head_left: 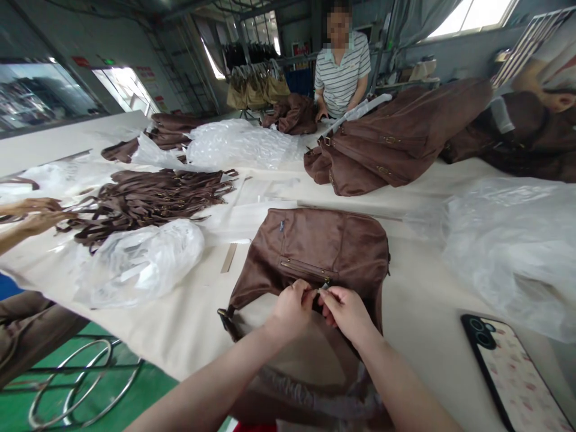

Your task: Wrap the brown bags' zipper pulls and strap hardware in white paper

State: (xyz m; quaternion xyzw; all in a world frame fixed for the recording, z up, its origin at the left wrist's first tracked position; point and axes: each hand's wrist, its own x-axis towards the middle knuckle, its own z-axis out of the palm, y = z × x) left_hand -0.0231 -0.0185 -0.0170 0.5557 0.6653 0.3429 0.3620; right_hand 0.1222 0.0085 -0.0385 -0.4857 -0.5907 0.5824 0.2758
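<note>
A brown leather handbag (315, 237) lies flat on the table in front of me, its strap side towards me. My left hand (293, 307) is closed in a pinch at the bag's near edge, beside a brass-coloured zip. Close by on the right, my right hand (346, 309) pinches too, fingertips almost touching the left ones. A small pale piece (323, 287) shows between the fingertips; its kind is too small to tell. The bag's shoulder strap, partly wrapped in clear plastic (292, 387), runs below my forearms.
A phone in a patterned case (517, 372) lies at right, below crumpled plastic (517, 246). Brown straps (157, 195) are heaped at left near another person's hands (31, 216). More brown bags (378, 141) lie across the table (184, 333). A person in a striped shirt (342, 72) stands opposite.
</note>
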